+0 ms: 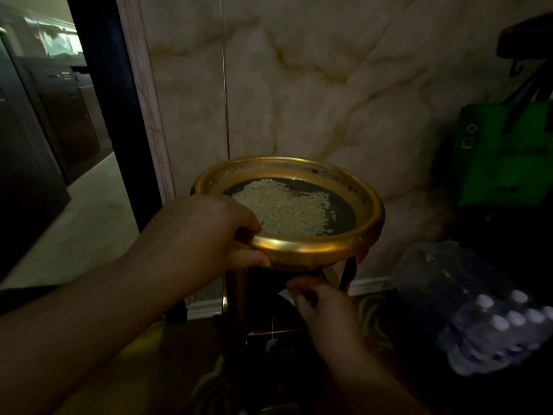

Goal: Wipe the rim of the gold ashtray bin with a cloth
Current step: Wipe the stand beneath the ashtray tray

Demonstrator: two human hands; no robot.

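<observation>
Gripping gold rim (311, 250) w/ left hand (206, 232); green bag (502, 157) print illegible.

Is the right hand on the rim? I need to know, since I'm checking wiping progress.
No. The right hand sits below the gold rim, near the dark stand, while the left hand holds the rim.

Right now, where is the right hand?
Head view, lower centre-right: the right hand is below the gold rim, pinching something small and white in front of the dark stand.
</observation>
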